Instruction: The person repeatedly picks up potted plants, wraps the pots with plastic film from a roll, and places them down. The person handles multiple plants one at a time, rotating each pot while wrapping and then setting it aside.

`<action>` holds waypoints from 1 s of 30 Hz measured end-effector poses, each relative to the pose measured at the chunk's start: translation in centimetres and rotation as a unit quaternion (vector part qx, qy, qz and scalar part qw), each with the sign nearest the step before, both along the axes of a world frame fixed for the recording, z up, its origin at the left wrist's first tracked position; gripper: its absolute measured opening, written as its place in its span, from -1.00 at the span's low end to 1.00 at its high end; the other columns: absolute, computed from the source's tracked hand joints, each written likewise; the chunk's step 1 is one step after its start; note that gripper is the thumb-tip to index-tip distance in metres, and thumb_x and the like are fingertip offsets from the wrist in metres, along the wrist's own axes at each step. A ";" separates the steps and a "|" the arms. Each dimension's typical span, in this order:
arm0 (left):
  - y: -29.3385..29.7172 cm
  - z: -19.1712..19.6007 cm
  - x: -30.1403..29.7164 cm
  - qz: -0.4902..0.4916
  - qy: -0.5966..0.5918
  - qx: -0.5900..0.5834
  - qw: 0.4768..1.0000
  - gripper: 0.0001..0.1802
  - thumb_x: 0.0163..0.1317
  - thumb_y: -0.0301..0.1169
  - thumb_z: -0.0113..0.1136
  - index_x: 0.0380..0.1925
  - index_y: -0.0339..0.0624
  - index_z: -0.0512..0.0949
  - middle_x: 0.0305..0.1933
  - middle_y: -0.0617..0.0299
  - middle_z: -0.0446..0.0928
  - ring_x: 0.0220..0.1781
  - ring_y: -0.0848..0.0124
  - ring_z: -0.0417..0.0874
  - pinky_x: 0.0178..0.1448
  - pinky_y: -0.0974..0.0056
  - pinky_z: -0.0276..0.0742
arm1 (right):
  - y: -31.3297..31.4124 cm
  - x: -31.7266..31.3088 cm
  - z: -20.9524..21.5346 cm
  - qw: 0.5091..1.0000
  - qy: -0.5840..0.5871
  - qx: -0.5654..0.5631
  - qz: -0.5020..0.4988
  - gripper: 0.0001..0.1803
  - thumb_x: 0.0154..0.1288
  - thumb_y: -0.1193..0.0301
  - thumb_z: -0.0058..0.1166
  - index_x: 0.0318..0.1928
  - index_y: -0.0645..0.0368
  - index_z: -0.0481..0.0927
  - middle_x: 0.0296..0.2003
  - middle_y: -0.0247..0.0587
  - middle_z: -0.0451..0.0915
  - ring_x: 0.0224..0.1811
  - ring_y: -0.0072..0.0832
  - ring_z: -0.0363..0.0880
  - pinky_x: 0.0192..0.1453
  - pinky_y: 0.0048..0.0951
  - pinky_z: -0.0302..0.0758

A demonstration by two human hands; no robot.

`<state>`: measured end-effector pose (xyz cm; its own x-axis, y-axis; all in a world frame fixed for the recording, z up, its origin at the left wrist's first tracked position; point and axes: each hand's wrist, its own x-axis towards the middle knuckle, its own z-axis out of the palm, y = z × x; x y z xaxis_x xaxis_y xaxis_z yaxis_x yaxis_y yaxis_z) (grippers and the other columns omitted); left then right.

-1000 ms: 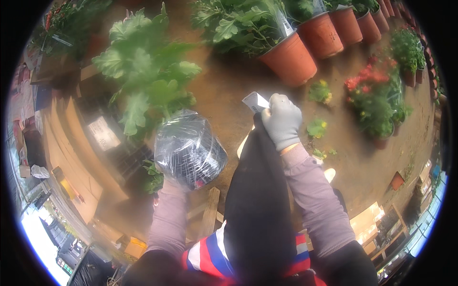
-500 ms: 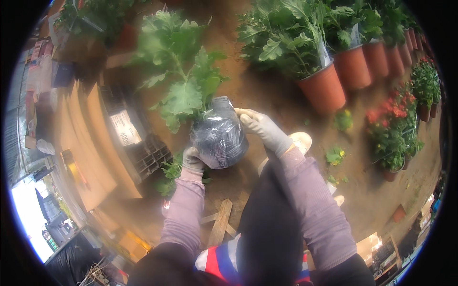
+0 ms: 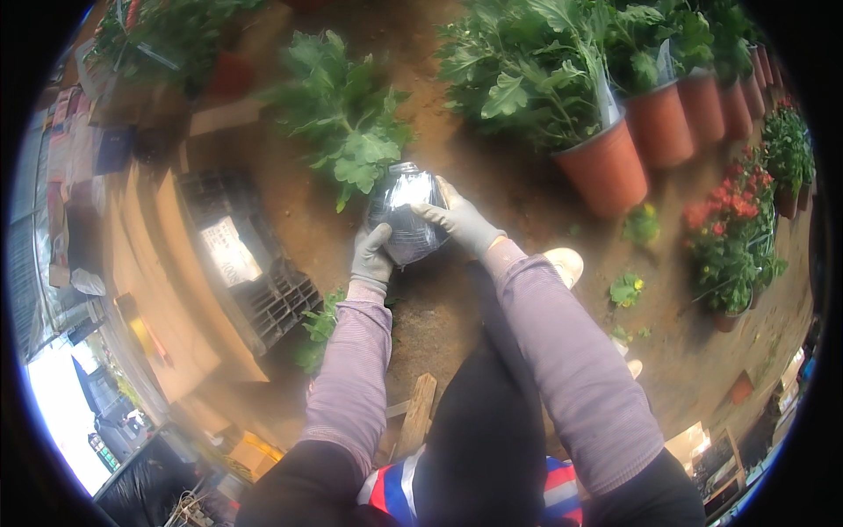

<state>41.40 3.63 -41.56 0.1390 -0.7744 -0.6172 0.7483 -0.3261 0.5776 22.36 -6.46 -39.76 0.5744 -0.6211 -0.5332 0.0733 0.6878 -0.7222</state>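
Observation:
A leafy green plant (image 3: pixel 351 123) lies tipped away from me, its dark pot (image 3: pixel 406 235) wrapped in shiny clear film. My left hand (image 3: pixel 372 255), in a pale grey glove, grips the pot's left side, with the thumb on the near face. On the opposite side, my gloved right hand (image 3: pixel 464 225) holds the pot, its thumb lying across the film and its fingers curled round the right edge. The pot's base faces me, while the far side of both hands' grip is hidden behind it.
Orange-brown pots (image 3: pixel 608 171) of green plants line up at the upper right, with red-flowered plants (image 3: pixel 733 215) beyond. At left stand cardboard sheets (image 3: pixel 167 290) and black plastic trays (image 3: pixel 230 233). A piece of wood (image 3: pixel 419 408) lies before me on the brown soil.
The wrapped pot has turned its base more toward me. My right hand has shifted left, bringing its thumb over the film, and my left hand has moved slightly up along the side.

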 end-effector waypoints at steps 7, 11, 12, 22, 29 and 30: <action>0.7 0.7 0.3 0.058 -0.121 -0.037 0.990 -0.21 0.29 -0.46 0.35 0.47 -0.24 0.21 0.28 0.15 0.49 0.29 0.26 0.54 0.43 0.18 0.44 | 0.9 1.1 0.9 0.958 0.264 -0.092 0.063 0.23 0.25 -0.10 0.40 0.58 0.44 -0.02 0.49 0.26 0.26 0.59 -0.15 0.21 0.59 -0.27 0.21; 1.5 1.7 0.6 0.004 -0.302 -0.005 0.953 -0.24 0.35 -0.48 0.31 0.48 -0.27 0.19 0.18 0.20 0.50 0.18 0.37 0.57 0.30 0.33 0.49 | 1.9 -1.2 2.1 0.985 0.163 -0.047 -0.008 0.09 0.34 -0.02 0.34 0.56 0.44 0.07 0.48 0.28 0.28 0.60 -0.10 0.18 0.62 -0.26 0.17; 1.4 2.2 0.4 0.034 -0.258 0.008 0.966 -0.24 0.36 -0.50 0.32 0.49 -0.27 0.19 0.17 0.20 0.50 0.16 0.39 0.57 0.28 0.35 0.48 | 2.1 -2.2 2.5 0.979 0.197 -0.056 0.012 0.05 0.36 0.01 0.33 0.55 0.43 0.10 0.48 0.27 0.28 0.59 -0.10 0.20 0.61 -0.27 0.17; -7.5 11.2 -16.2 -0.218 -0.512 -0.289 0.779 -0.44 0.21 -0.55 0.36 0.25 -0.26 0.53 0.26 0.01 0.59 0.27 0.20 0.62 0.41 0.19 0.48 | 9.7 -18.5 8.6 0.952 0.281 0.049 -0.112 -0.44 0.45 0.21 0.27 0.28 0.34 0.56 0.09 -0.23 0.67 0.08 -0.57 0.58 0.19 -0.49 0.51; -21.0 8.2 -27.6 -0.377 -0.543 -0.079 0.746 -0.52 0.26 -0.35 0.33 0.19 -0.19 0.57 -0.07 0.06 0.73 -0.14 0.26 0.78 0.03 0.20 0.66 | 12.9 -24.1 9.9 0.935 0.301 0.013 -0.185 -0.58 0.46 0.31 0.25 0.19 0.32 0.63 0.00 -0.30 0.70 -0.03 -0.68 0.59 0.07 -0.57 0.53; -21.4 7.9 -28.1 -0.424 -0.466 -0.001 0.777 -0.56 0.29 -0.34 0.32 0.16 -0.19 0.59 -0.16 0.10 0.75 -0.24 0.30 0.79 -0.05 0.23 0.67 | 12.8 -24.2 9.9 0.936 0.283 -0.004 -0.206 -0.59 0.46 0.33 0.25 0.19 0.32 0.63 0.00 -0.31 0.70 -0.03 -0.68 0.59 0.08 -0.57 0.53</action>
